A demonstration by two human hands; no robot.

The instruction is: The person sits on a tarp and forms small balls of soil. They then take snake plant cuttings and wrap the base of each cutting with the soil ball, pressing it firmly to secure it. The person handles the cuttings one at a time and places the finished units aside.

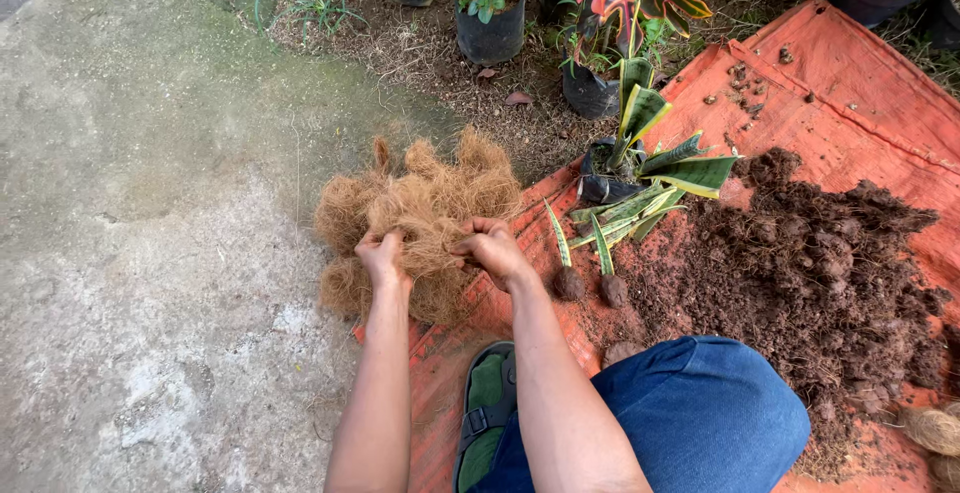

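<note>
Concrete ground bears coconut fibre [420, 213], hiding both hands' [384, 256] fingers [470, 245].

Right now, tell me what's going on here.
A person crouches at the edge of an orange tarp, both hands in a clump of brown coconut fibre. The left hand and right hand each grip a tuft of it. Beside them lie small striped-leaf plants, two with bare root balls, next to a heap of dark soil. Potted plants stand behind.
</note>
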